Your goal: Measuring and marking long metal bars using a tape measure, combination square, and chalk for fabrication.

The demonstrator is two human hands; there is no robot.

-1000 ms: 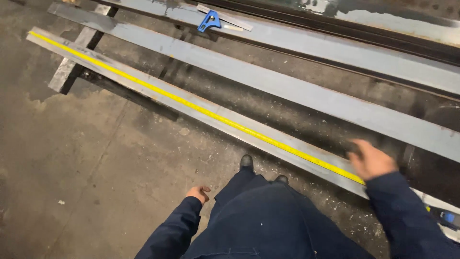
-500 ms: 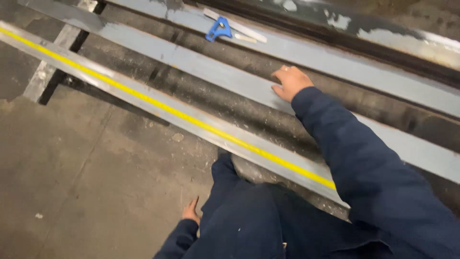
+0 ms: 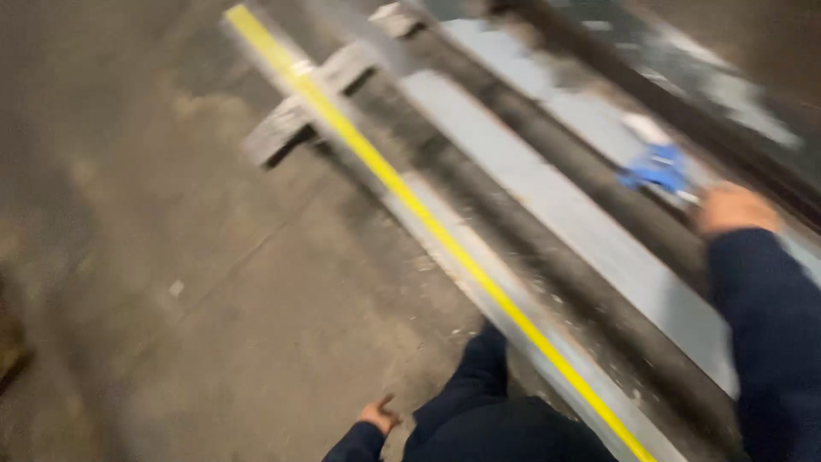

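While the view is blurred, the right hand (image 3: 735, 210) hovers just beside the small blue metal clamp (image 3: 657, 168) on the grey steel bar (image 3: 547, 197), its grip unreadable; the left hand (image 3: 379, 417) hangs loosely curled, empty.

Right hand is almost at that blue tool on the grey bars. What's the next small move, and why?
Probably a short reach forward and left to close the right hand on the blue tool. The hand sits just beside the tool on the grey metal bar and seems to hold nothing, though blur hides the fingers. The left hand hangs low, away from the bars.
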